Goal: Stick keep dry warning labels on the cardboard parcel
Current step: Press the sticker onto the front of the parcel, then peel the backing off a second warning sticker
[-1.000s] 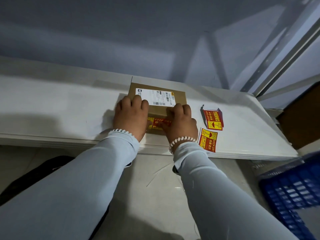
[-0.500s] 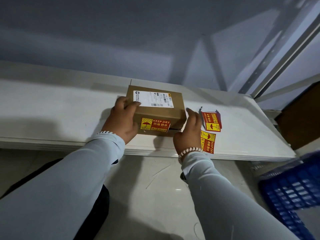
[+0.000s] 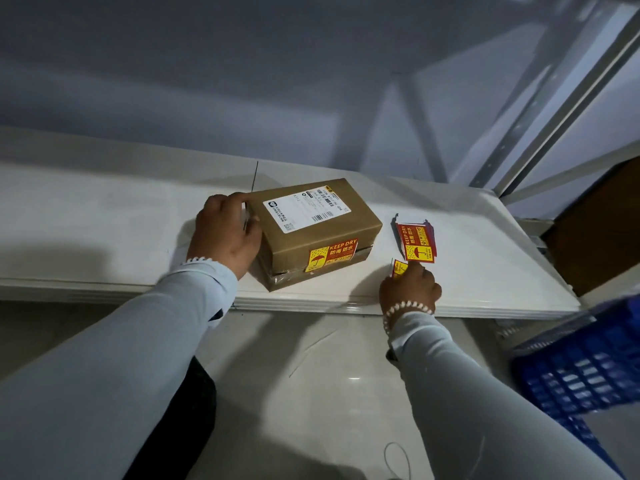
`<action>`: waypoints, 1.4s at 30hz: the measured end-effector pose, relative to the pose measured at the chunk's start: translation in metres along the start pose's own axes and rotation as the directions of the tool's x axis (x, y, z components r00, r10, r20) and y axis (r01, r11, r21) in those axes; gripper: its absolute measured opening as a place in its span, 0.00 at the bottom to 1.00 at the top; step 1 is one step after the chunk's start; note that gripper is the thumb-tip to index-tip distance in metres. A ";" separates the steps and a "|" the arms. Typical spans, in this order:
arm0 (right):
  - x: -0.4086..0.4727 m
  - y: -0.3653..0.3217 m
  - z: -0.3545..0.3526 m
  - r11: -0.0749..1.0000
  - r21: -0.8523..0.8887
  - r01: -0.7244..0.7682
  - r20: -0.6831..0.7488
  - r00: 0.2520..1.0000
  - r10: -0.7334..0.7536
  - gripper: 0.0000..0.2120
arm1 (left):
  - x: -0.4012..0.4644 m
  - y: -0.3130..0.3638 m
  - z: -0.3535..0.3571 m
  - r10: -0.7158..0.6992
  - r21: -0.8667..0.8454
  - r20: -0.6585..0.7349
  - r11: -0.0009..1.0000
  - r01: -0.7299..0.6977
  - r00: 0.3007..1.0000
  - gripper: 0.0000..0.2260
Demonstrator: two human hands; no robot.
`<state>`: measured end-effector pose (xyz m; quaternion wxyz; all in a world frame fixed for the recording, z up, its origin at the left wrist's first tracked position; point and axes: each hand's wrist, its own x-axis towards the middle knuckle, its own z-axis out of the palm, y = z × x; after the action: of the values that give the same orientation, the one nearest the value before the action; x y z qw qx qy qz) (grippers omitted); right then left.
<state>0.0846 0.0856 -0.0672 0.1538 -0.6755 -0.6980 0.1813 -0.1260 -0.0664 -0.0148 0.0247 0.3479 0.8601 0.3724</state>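
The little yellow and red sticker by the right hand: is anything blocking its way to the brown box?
Nothing visible. The right hand touches the small yellow and red sticker, and only bare white shelf lies between it and the brown cardboard parcel. The other red sticker sheet sits farther back, off that path.

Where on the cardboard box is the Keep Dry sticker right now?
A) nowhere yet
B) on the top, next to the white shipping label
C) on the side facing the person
C: the red and yellow Keep Dry sticker sits on the near side face of the cardboard box, while the top carries only the white shipping label.
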 end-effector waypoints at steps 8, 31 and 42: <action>0.003 0.026 0.018 0.979 -0.192 -0.072 -0.018 0.997 0.070 0.35 | 0.014 -0.012 0.014 -0.244 -0.091 0.168 0.961 0.262 0.955 0.33; -0.002 0.012 -0.034 0.922 0.269 -0.280 0.075 0.960 0.270 0.07 | 0.005 0.008 -0.009 -0.266 -0.034 0.135 0.961 0.273 0.954 0.29; -0.105 -0.051 -0.132 0.763 0.644 0.054 0.240 0.933 -0.268 0.06 | -0.073 0.091 -0.090 -0.160 -0.346 0.249 0.906 0.242 0.955 0.10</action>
<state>0.1043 -0.0142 0.0769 0.2707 -0.4840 -0.6687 0.4953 -0.0451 -0.1230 0.0943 0.2217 0.2841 0.7972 0.4844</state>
